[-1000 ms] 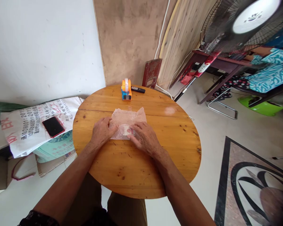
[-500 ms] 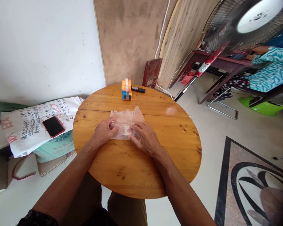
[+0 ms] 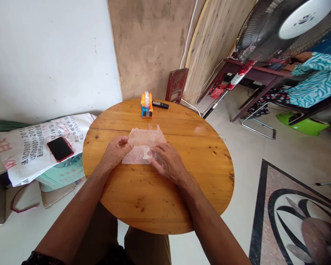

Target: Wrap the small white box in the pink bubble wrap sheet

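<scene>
A sheet of bubble wrap [image 3: 146,137], pinkish and see-through, lies on the round wooden table [image 3: 143,195]. On its near half is a small white packet [image 3: 148,153] with a red print. My left hand [image 3: 116,151] is at the sheet's left edge, fingers curled and thumb on the border of the wrap. My right hand [image 3: 168,160] has its fingers and thumb around the right end of the packet, pressing it onto the wrap. The packet's right part is hidden under these fingers.
An orange and blue tape dispenser [image 3: 147,105] and a black remote control [image 3: 160,105] stand at the table's far edge. A phone [image 3: 60,148] lies on white sacks at the left. A standing fan [image 3: 284,33] and a seated person [image 3: 314,81] are at the right.
My left hand has moved a little left, from over the wrap to its left edge. The wrap lies flatter and shows more of its near half. My right hand stays at the packet.
</scene>
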`<state>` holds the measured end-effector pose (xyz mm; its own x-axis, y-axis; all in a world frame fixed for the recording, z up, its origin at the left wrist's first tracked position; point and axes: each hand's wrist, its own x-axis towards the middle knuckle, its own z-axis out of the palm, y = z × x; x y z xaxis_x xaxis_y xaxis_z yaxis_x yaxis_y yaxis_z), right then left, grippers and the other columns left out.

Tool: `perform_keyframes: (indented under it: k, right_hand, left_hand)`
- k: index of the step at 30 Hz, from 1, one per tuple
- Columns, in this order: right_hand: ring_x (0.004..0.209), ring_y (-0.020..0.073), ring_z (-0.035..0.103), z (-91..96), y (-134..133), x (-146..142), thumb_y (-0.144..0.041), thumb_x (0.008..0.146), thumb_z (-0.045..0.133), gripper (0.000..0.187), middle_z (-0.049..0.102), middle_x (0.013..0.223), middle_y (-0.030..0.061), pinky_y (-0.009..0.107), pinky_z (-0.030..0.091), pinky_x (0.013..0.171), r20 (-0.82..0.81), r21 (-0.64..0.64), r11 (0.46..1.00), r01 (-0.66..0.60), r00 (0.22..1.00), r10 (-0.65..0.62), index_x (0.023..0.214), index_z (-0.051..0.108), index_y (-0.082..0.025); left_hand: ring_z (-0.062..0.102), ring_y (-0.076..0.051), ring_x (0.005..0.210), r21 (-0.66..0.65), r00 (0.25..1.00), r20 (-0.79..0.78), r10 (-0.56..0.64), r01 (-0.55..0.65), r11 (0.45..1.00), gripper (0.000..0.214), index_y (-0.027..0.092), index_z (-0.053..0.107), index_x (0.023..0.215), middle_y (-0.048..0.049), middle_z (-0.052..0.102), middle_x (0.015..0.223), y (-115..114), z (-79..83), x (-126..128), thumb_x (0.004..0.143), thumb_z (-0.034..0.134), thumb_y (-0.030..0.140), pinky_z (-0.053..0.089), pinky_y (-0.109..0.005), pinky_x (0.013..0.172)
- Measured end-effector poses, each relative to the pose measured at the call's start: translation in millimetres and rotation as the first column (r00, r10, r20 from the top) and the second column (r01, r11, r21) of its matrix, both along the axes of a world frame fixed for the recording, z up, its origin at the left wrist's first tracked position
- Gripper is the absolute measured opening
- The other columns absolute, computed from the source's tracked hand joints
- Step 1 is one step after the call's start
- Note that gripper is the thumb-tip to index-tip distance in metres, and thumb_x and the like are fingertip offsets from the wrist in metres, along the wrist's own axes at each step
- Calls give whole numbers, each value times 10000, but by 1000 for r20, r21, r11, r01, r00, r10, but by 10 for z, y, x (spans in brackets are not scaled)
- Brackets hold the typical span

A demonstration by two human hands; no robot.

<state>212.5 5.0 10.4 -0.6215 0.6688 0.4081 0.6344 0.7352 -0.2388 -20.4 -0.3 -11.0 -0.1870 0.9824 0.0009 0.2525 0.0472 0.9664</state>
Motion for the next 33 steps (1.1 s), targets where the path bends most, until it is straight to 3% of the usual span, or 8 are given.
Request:
perform_keyframes:
  k: [4,7,10,14,19,22,28,33]
  right_hand:
    - [983,273,557,1,-7,-1,-325,878,609,250,647,1080,130,417,483,867,-17,-15,1000,2,1000,-2,1089,634,-193]
    - [983,275,562,3,-6,-2,-332,879,607,255,648,1076,131,418,484,861,-13,-14,1000,1,1000,-1,1086,633,-185]
    - [982,278,563,6,-5,-1,-333,879,606,251,648,1075,135,417,484,852,4,-1,1000,2,1000,-2,1073,638,-177]
    - [967,275,562,11,-6,-4,-340,882,605,253,645,1065,131,412,478,845,16,4,1000,10,1000,-10,1077,636,-182]
    - [966,271,554,5,-2,-13,-342,880,616,241,645,1063,125,405,469,847,27,2,1000,14,1000,-14,1068,635,-191]
    - [960,270,546,-9,-1,-13,-343,879,618,241,644,1066,127,404,464,846,28,5,1000,14,999,-14,1058,639,-184]
    - [970,271,533,-30,4,-5,-344,879,616,259,639,1074,135,404,455,846,20,-5,1000,14,1000,-13,1072,638,-173]
    - [962,271,531,-21,5,-5,-348,883,606,246,638,1070,131,407,451,839,29,-12,1000,16,999,-16,1067,636,-187]
  left_hand:
    - [573,-158,612,-69,994,-112,14,-22,997,565,137,617,1087,-12,634,749,2,10,-6,670,674,514,418,-256,545]
    - [448,-119,475,-116,990,-129,-49,34,993,624,143,579,1165,54,520,605,-9,20,0,677,657,524,321,-232,462]
    - [416,-109,485,-104,990,-77,-120,112,988,715,135,530,1267,68,483,610,-29,42,10,665,659,499,312,-230,474]
    - [455,-126,569,-88,983,-134,-123,112,990,748,125,546,1299,46,495,670,-50,90,25,659,660,496,359,-249,541]
    - [595,-226,857,-101,967,-242,-84,61,993,721,137,608,1240,-67,642,944,-27,135,51,647,665,543,469,-336,757]
    - [621,-250,909,-152,945,-306,-113,68,986,663,165,628,1220,-86,673,1017,-4,168,89,668,665,529,481,-357,806]
    - [622,-205,739,-179,901,-413,-135,65,982,399,175,696,1011,-41,693,842,30,205,200,714,649,438,462,-286,655]
    - [552,-176,596,-154,842,-526,-118,43,987,202,205,656,765,7,599,611,54,193,279,729,654,404,364,-251,549]
